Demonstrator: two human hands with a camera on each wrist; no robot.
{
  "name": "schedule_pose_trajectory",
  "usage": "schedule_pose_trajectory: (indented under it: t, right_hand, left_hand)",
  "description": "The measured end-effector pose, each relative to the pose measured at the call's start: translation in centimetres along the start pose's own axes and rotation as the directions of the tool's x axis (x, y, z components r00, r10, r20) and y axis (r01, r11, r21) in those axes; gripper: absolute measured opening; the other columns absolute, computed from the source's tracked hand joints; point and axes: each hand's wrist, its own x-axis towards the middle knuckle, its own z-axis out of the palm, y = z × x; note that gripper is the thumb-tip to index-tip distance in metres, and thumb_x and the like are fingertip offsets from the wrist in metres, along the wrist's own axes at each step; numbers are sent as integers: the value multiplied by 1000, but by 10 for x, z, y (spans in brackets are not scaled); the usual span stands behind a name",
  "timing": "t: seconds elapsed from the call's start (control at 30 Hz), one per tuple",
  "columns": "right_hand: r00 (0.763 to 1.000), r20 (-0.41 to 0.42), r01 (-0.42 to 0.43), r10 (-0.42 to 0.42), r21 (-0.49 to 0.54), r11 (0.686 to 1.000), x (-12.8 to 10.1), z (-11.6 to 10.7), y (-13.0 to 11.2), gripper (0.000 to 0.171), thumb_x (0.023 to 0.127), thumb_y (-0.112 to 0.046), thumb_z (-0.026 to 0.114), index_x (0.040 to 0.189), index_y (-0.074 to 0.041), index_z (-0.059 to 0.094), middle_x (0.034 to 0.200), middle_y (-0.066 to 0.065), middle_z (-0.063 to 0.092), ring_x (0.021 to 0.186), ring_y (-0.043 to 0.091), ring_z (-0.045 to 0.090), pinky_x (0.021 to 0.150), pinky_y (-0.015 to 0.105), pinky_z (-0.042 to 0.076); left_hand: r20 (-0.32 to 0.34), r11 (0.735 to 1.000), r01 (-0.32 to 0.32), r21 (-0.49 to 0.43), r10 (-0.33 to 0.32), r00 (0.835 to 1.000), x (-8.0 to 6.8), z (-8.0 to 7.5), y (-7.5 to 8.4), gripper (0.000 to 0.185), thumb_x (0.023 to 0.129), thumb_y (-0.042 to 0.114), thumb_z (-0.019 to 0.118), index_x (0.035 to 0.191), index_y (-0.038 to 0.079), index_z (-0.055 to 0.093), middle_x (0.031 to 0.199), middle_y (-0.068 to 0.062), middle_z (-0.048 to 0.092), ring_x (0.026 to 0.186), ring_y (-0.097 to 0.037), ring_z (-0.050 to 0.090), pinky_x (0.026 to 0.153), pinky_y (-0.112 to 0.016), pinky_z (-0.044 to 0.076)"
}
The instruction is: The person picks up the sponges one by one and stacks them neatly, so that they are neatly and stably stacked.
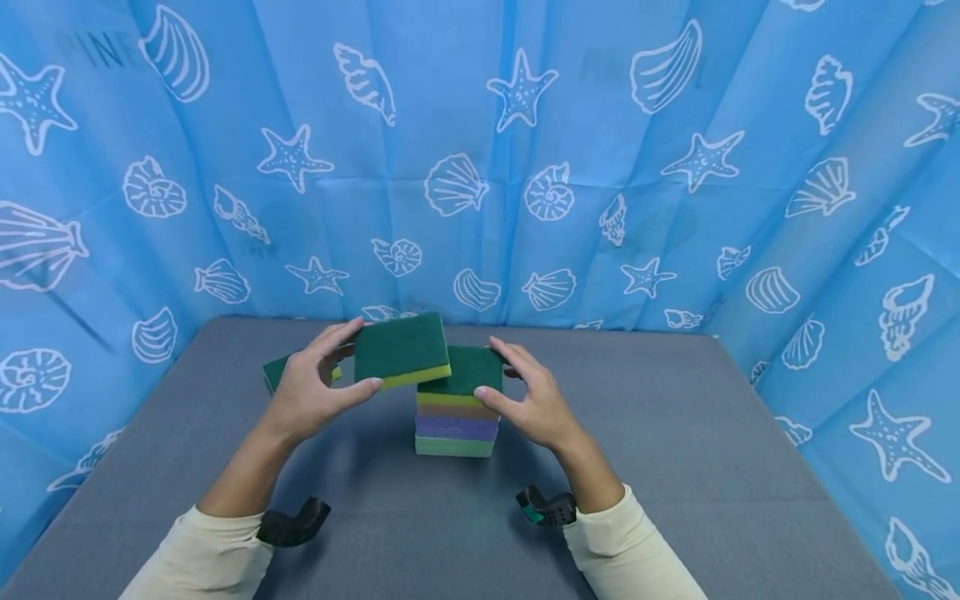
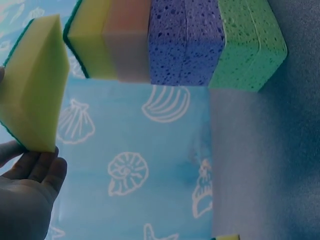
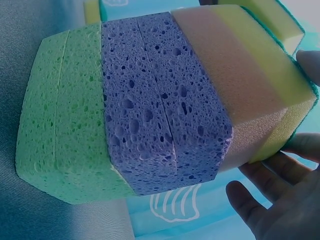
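Left hand (image 1: 303,392) pinches scrub sponge (image 1: 402,350); right hand (image 1: 528,398) spread, steadying sponge stack (image 1: 457,412); spare sponge (image 1: 279,369) behind.

The head view was bright and even, with soft light that seemed to come from above. No glare showed anywhere. Soft, faint shadows lay on the grey table (image 1: 675,433) under the arms and beside the stack of sponges (image 1: 456,412). The blue curtain (image 1: 480,167) bent and stretched near the edges, like in a fish-eye picture. The 2 wrist views were dimmer and looked a bit blue. In them, the sponge holes were sharp, but the right hand (image 3: 280,210) and the left hand (image 2: 27,195) looked dark and a little blurry.
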Motion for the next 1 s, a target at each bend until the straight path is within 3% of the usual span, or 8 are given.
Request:
schedule_pose_trajectory:
  t: [0.27, 0.8, 1.0]
  right_hand:
    - [1000, 0, 3, -3, -6, 1000, -1, 0, 0, 60, 87, -2, 65, 140, 10, 41, 131, 26, 49, 114, 36, 51, 95, 52, 42]
    - [1000, 2, 13, -13, -13, 1000, -1, 0, 1, 63, 86, -4, 67, 141, 9, 40, 131, 24, 50, 112, 33, 52, 94, 51, 43]
    - [1000, -3, 18, -18, -15, 1000, -1, -1, 0, 64, 85, -4, 68, 141, 10, 40, 131, 24, 50, 112, 34, 51, 94, 52, 42]
  left_hand:
    - [38, 999, -29, -25, 29, 999, 4, 9, 0, 73, 83, -1, 73, 146, -2, 36, 141, -20, 41, 131, -30, 37, 103, -47, 33]
    - [100, 999, -18, -35, 21, 995, 18, 23, 2, 76, 82, 5, 75, 147, 1, 37, 145, -13, 40, 132, -28, 36, 104, -45, 34]
    - [116, 997, -52, -51, 57, 992, 22, 29, 3, 76, 82, 4, 75, 147, 1, 37, 143, -14, 41, 130, -28, 39, 103, -46, 35]
